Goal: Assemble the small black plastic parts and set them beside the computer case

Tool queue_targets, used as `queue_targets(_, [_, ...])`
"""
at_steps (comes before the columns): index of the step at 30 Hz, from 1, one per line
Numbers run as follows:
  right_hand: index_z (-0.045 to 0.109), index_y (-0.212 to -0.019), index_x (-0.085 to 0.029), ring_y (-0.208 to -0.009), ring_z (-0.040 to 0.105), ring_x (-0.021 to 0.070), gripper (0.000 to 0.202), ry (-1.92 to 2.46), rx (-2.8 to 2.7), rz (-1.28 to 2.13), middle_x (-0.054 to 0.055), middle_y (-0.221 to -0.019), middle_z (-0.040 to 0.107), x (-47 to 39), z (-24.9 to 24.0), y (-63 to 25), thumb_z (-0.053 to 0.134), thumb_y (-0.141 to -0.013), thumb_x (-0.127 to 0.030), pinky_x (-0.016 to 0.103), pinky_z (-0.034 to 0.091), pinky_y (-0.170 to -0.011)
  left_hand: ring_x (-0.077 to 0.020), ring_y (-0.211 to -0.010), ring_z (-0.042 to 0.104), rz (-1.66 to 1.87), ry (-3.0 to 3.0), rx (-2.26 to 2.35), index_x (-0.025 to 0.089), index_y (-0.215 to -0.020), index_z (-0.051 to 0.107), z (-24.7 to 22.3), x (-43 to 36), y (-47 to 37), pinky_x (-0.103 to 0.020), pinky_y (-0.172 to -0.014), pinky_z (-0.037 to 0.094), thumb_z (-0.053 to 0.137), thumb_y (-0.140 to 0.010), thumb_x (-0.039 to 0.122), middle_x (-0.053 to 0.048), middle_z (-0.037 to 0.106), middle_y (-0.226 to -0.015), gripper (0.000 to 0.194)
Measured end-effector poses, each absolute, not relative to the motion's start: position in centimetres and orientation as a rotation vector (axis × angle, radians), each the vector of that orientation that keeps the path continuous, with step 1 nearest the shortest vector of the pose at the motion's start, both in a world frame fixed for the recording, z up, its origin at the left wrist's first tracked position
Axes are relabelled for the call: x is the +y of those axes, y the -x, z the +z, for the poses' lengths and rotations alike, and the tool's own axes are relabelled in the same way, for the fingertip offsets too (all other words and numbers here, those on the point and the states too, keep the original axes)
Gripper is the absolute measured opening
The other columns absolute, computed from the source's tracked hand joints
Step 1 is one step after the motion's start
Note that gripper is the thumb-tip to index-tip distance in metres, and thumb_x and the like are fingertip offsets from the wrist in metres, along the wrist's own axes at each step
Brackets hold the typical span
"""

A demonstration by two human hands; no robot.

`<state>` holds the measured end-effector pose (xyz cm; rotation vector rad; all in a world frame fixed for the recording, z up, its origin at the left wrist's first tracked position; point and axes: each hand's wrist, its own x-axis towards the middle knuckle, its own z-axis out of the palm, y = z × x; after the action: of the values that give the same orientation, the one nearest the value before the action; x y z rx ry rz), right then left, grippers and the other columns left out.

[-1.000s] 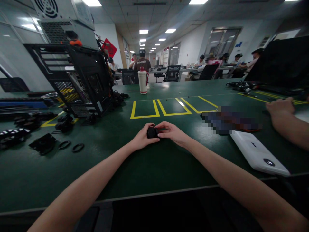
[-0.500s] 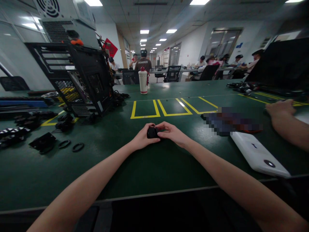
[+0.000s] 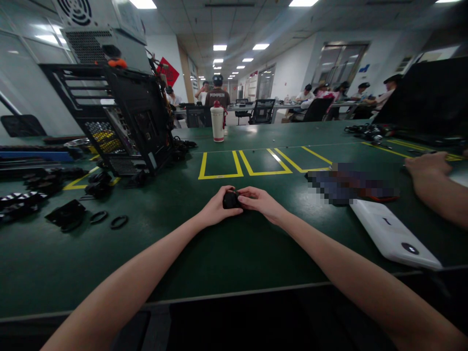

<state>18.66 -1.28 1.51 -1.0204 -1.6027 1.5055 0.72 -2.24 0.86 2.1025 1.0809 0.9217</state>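
Note:
A small black rounded part (image 3: 230, 200) is held between both hands above the green table (image 3: 234, 258); its exact kind does not show. My left hand (image 3: 215, 209) wraps round it from the left, with the thumb along its lower side. From the right, the bent fingers and thumb of my right hand (image 3: 262, 202) pinch its edge. Off to the left lie two black rings (image 3: 119, 222), one beside the other. Just beyond the rings is a black square-plated part (image 3: 68, 213). The fingers cover some of the held part.
An open computer case (image 3: 127, 117) with a metal unit on top stands at left. Yellow tape outlines (image 3: 221, 176) and a white tumbler (image 3: 218, 124) are ahead. At right are a white power bank-like device (image 3: 393, 234), a pixelated object (image 3: 351, 185) and another person's hand (image 3: 427, 165).
My right fingers have shifted very slightly against the black part. My left hand stays in place around it.

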Motion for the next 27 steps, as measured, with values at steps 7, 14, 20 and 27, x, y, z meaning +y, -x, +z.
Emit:
queue_targets(7, [0.056, -0.091, -0.02, -0.097, 0.051, 0.0166, 0.028, 0.897, -1.677, 1.469, 0.003, -0.101, 0.053, -1.4, 2.0, -19.2, 0.065, -0.064, -0.021, 0.038, 0.042, -0.087, -0.0224, -0.1, 0.049, 0.897, -2.112, 1.077, 0.019, -0.115, 0.037, 1.1, -2.4, -0.7, -0.038, -0.085, 0.04, 0.064, -0.063, 0.038, -0.008, 0.048, -0.11, 0.062])
queue_targets(14, [0.052, -0.099, -0.019, -0.083, 0.056, 0.0144, 0.033, 1.021, -1.52, 1.535, 0.005, -0.093, 0.056, -1.1, 1.0, -18.3, 0.059, -0.071, -0.033, 0.036, 0.045, -0.082, -0.0219, -0.101, 0.049, 0.94, -2.108, 1.094, 0.018, -0.114, 0.037, 0.9, -2.3, -0.8, -0.038, -0.088, 0.038, 0.065, -0.062, 0.036, -0.008, 0.049, -0.108, 0.061])
queue_targets(20, [0.053, -0.098, -0.021, -0.088, 0.054, 0.0157, 0.033, 0.925, -1.694, 1.459, 0.004, -0.1, 0.053, -1.4, 1.5, -18.9, 0.063, -0.067, -0.026, 0.038, 0.045, -0.082, -0.0214, -0.1, 0.049, 0.923, -2.109, 1.079, 0.018, -0.114, 0.037, 1.0, -2.4, -0.8, -0.037, -0.087, 0.039, 0.064, -0.064, 0.037, -0.008, 0.049, -0.108, 0.06])
queue_targets(27, [0.05, -0.104, -0.026, -0.095, 0.052, 0.0162, 0.036, 0.944, -1.546, 1.524, 0.003, -0.104, 0.051, -1.7, 1.8, -18.3, 0.059, -0.071, -0.035, 0.035, 0.046, -0.08, -0.0219, -0.101, 0.049, 0.942, -2.099, 1.087, 0.019, -0.115, 0.036, 0.9, -2.2, -0.7, -0.038, -0.086, 0.039, 0.065, -0.063, 0.037, -0.008, 0.049, -0.109, 0.062])
